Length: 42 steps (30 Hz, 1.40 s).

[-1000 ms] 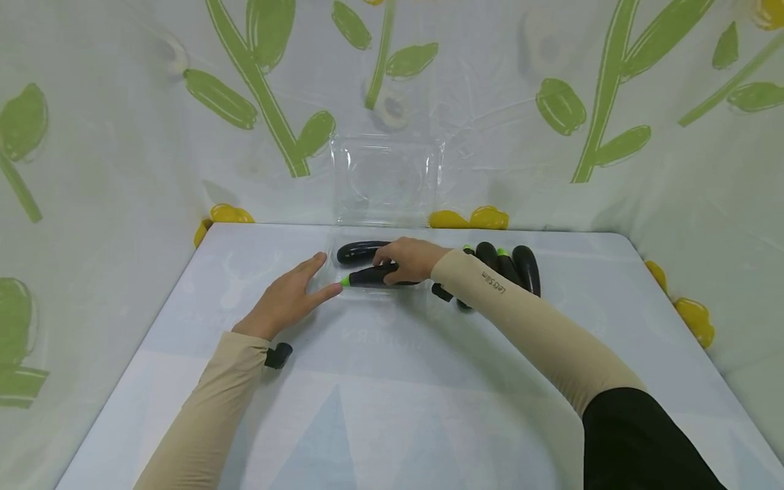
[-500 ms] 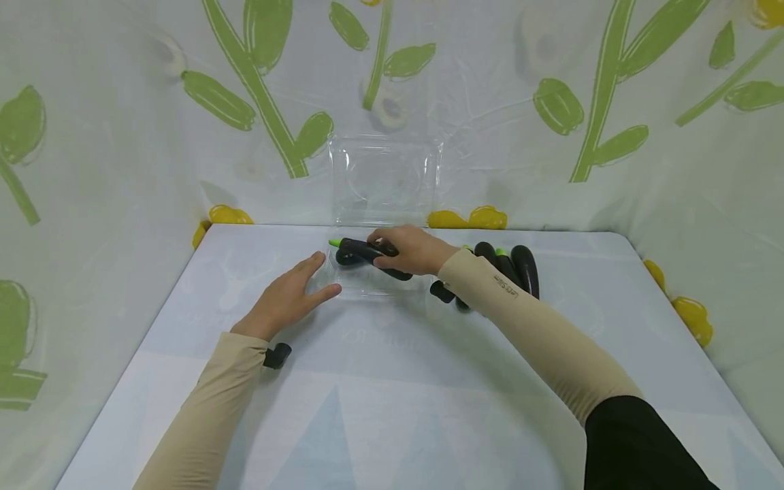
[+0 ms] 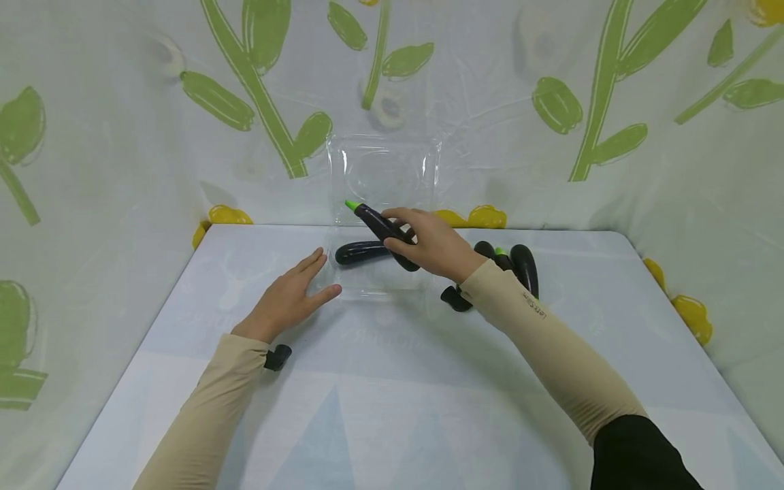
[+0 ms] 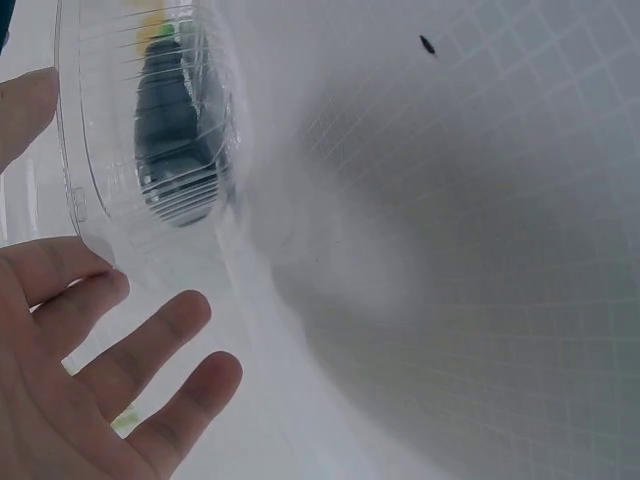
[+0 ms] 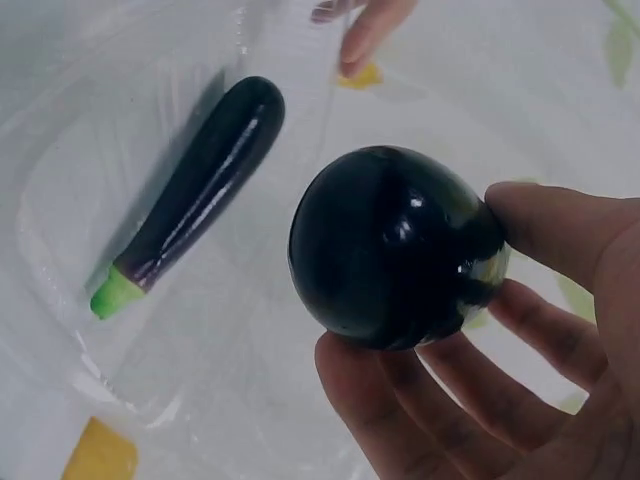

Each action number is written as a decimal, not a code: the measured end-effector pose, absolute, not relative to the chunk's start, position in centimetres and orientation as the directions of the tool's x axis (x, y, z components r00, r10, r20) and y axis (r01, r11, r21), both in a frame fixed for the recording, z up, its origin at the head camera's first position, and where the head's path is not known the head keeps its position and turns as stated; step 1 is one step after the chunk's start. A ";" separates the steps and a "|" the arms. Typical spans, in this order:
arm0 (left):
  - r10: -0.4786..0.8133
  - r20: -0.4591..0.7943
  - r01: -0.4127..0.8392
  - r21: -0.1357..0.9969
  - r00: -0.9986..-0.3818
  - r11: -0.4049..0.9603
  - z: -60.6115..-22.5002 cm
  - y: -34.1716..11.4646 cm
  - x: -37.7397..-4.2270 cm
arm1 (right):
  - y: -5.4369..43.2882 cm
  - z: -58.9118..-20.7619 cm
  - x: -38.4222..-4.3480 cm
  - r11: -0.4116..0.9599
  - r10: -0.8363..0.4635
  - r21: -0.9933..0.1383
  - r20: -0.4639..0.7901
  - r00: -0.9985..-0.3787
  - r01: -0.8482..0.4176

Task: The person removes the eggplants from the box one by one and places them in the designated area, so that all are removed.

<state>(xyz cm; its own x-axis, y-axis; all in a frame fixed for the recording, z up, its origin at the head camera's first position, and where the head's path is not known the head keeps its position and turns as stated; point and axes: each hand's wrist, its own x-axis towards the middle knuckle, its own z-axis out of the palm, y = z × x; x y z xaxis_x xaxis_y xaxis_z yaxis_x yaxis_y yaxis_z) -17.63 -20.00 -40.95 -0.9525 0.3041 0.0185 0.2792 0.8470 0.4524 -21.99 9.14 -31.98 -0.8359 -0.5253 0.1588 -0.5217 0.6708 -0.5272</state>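
Above a clear plastic clamshell box, my right hand holds an eggplant between thumb and fingers. Its green stem end tilts up to the left; in the right wrist view the rounded end of this eggplant faces the camera. A second eggplant lies inside the box, and its green stem shows in the right wrist view. My left hand stays at the box's left side, fingers spread. In the left wrist view, fingertips are at the box's rim; whether they press it is unclear.
Several more eggplants lie on the table to the right, partly hidden by my right forearm. The box's raised lid stands up at the table's back edge, before a patterned curtain.
My right hand has lifted the eggplant from the front part of the box, up and back, and turned it so the stem end points higher. My left hand has stayed in place.
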 end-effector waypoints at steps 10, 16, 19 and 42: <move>0.332 0.035 0.311 0.454 -0.943 0.835 -40.9 -20.0 -17.7 | 12.2 -31.5 -19.7 0.649 -0.453 -0.542 0.289 -0.843 -0.534; 0.321 0.020 0.291 0.478 -0.947 0.829 -41.1 -20.1 -17.8 | 14.4 -31.2 -18.6 0.642 -0.393 -0.560 0.347 -0.852 -0.524; 0.318 0.023 0.290 0.480 -0.948 0.828 -41.3 -20.1 -17.9 | 15.4 -31.1 -18.0 0.641 -0.359 -0.573 0.365 -0.859 -0.512; 0.321 0.022 0.289 0.494 -0.947 0.820 -41.0 -19.9 -17.9 | 23.5 -31.5 -16.5 0.755 -0.129 -0.540 0.433 -0.892 -0.372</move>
<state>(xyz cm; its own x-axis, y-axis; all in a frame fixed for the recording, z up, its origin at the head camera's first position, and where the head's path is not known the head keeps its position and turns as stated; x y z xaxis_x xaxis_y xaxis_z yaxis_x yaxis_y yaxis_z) -17.87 -19.93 -41.04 -0.9468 0.3210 0.0218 0.2894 0.8201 0.4937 -16.53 23.54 -31.49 -0.8920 -0.1295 0.4331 -0.3718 0.7552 -0.5398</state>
